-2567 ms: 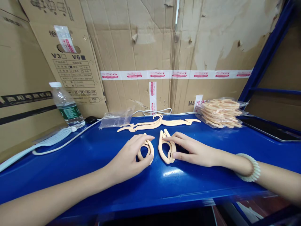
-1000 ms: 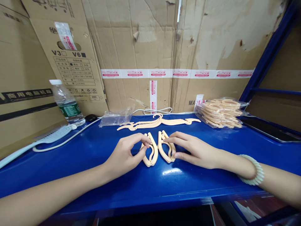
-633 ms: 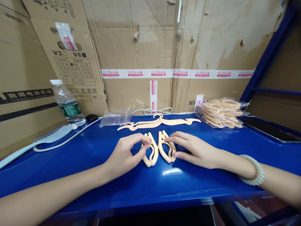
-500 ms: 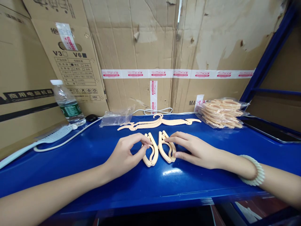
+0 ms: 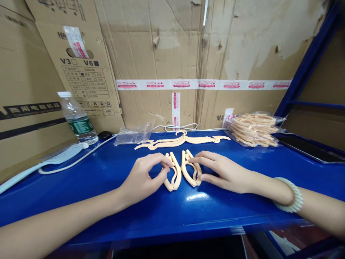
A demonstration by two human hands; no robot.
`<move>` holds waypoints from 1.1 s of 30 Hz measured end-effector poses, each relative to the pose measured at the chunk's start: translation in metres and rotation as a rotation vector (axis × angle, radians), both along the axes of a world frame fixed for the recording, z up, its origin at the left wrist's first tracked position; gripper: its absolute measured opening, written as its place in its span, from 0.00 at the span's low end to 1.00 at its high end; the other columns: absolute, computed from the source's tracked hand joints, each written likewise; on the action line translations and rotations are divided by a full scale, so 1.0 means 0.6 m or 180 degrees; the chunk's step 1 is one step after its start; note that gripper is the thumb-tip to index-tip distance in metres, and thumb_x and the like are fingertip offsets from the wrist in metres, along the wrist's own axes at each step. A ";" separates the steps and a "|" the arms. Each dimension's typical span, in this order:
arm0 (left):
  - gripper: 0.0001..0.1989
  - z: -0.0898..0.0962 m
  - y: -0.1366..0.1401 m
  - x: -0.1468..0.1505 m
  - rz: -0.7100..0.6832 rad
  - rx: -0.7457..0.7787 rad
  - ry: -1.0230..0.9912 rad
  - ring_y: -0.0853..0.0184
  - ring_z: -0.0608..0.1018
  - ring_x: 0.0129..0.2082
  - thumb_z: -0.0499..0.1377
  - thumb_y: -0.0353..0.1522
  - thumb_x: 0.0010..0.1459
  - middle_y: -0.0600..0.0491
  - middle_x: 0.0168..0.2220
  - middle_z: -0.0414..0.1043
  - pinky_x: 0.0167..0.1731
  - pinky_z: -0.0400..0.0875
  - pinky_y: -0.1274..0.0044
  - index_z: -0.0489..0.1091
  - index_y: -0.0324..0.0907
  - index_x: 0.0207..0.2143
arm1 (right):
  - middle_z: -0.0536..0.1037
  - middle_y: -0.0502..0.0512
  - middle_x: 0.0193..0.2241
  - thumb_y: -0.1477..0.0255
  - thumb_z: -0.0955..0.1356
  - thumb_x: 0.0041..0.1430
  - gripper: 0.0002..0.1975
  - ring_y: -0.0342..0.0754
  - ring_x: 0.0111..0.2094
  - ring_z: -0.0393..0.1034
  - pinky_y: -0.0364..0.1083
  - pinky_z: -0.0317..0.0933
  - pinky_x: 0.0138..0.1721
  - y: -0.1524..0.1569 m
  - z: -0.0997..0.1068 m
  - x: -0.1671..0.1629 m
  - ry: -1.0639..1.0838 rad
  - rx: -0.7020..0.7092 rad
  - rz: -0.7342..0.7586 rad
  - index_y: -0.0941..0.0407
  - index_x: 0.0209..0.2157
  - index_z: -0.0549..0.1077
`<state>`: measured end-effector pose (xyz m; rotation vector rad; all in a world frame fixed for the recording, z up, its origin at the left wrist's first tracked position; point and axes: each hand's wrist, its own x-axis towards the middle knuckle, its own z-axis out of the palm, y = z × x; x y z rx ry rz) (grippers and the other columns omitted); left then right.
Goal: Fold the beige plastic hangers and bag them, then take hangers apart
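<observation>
A cream plastic folding hanger (image 5: 176,175) lies folded on the blue tabletop, showing as two loop-shaped halves side by side. My left hand (image 5: 147,173) is closed in a pinch at the outer edge of the left half, thumb and index tips together. On the other side, my right hand (image 5: 225,171) has its fingertips over the top of the right half and its thumb against the outer edge. The underside of both grips is hidden. Behind them lies an unfolded cream hanger (image 5: 198,140) with its hook pointing away from me.
A clear bag of folded hangers (image 5: 254,129) stands back right, beside a dark flat device (image 5: 312,148). Crumpled plastic film (image 5: 134,135), a water bottle (image 5: 78,120) and a pale hairbrush (image 5: 60,154) are at the left. A white cable (image 5: 72,164) runs along the back. Cardboard (image 5: 161,54) walls the rear.
</observation>
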<state>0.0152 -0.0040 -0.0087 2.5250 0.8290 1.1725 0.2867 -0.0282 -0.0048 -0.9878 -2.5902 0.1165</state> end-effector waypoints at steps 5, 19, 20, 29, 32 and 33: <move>0.07 0.001 0.000 0.000 0.0005 0.0003 0.0031 0.71 0.77 0.31 0.56 0.23 0.56 0.56 0.30 0.76 0.35 0.69 0.79 0.72 0.41 0.32 | 0.69 0.61 0.51 0.63 0.61 0.67 0.21 0.53 0.49 0.67 0.53 0.62 0.51 -0.001 -0.001 0.000 0.0009 0.0018 0.0007 0.54 0.59 0.62; 0.07 0.003 -0.001 -0.003 -0.0025 -0.0004 -0.0048 0.71 0.77 0.31 0.55 0.24 0.56 0.56 0.29 0.75 0.35 0.69 0.79 0.73 0.40 0.33 | 0.78 0.60 0.37 0.65 0.61 0.65 0.14 0.54 0.40 0.72 0.53 0.66 0.42 0.112 0.007 0.109 0.0765 0.0979 -0.1115 0.58 0.41 0.74; 0.07 0.004 -0.001 -0.004 -0.0021 0.0005 -0.0062 0.71 0.77 0.31 0.55 0.24 0.56 0.56 0.28 0.75 0.34 0.69 0.79 0.73 0.40 0.32 | 0.78 0.60 0.37 0.65 0.62 0.64 0.14 0.55 0.40 0.73 0.54 0.67 0.42 0.124 0.002 0.121 0.0797 0.0926 -0.1277 0.58 0.40 0.74; 0.06 0.005 0.003 -0.004 0.0066 -0.0173 -0.0039 0.71 0.77 0.32 0.55 0.27 0.58 0.57 0.30 0.75 0.36 0.69 0.79 0.72 0.42 0.35 | 0.74 0.67 0.49 0.70 0.63 0.62 0.16 0.59 0.52 0.67 0.59 0.61 0.54 0.164 -0.042 0.134 0.0030 0.0883 -0.0879 0.60 0.49 0.73; 0.05 0.004 0.004 -0.003 0.0062 -0.0212 -0.0066 0.71 0.77 0.32 0.56 0.28 0.58 0.57 0.30 0.75 0.36 0.69 0.79 0.71 0.41 0.35 | 0.76 0.66 0.45 0.71 0.62 0.62 0.16 0.59 0.48 0.68 0.59 0.63 0.51 0.163 -0.042 0.134 -0.0063 0.0821 -0.0805 0.60 0.48 0.73; 0.05 0.004 0.004 -0.002 0.0056 -0.0221 -0.0073 0.71 0.77 0.32 0.56 0.28 0.59 0.57 0.30 0.75 0.36 0.69 0.79 0.71 0.41 0.35 | 0.76 0.66 0.44 0.71 0.62 0.62 0.16 0.59 0.46 0.68 0.59 0.63 0.50 0.163 -0.041 0.134 -0.0077 0.0808 -0.0799 0.59 0.48 0.73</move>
